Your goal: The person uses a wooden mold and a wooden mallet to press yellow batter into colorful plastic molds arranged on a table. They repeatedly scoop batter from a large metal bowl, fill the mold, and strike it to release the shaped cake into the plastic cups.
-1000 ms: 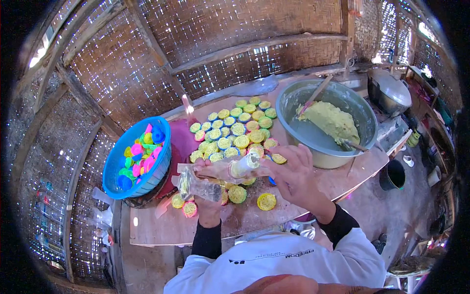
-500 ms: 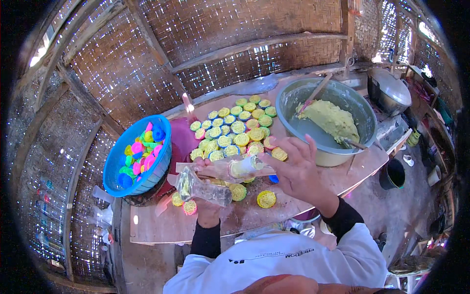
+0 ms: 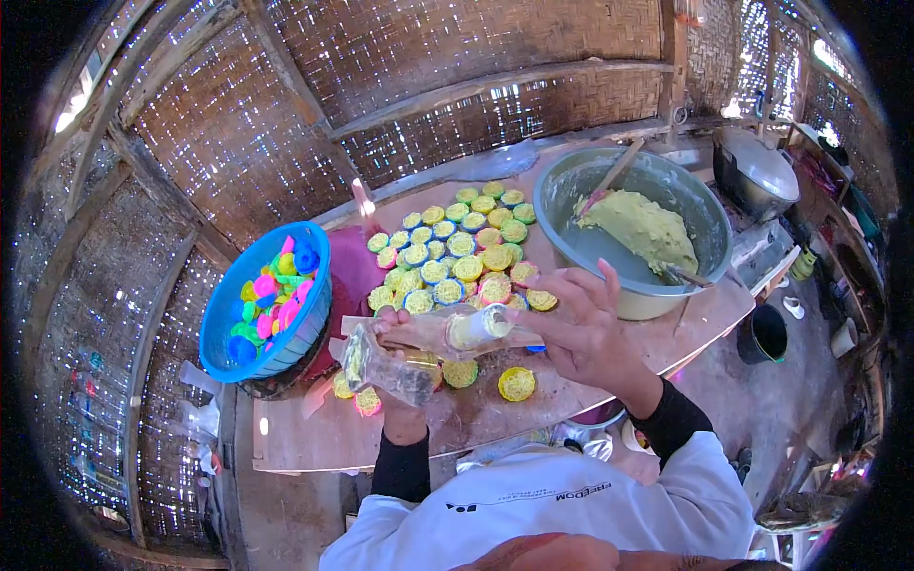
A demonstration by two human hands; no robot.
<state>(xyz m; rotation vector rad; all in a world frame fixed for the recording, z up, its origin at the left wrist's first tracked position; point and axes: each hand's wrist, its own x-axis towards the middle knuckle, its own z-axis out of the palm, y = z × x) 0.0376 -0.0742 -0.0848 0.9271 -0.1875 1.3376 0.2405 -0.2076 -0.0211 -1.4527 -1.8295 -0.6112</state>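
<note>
One metal bowl (image 3: 705, 205) holds yellow batter (image 3: 643, 228), apparently.

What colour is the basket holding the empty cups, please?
The basket is blue, clearest in the head view.

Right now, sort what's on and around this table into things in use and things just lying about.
In use: clear piping bag in both hands; left hand; right hand; filled cups; batter bowl.

Lying about: blue basket of coloured cups; metal pot; black bucket.
</note>
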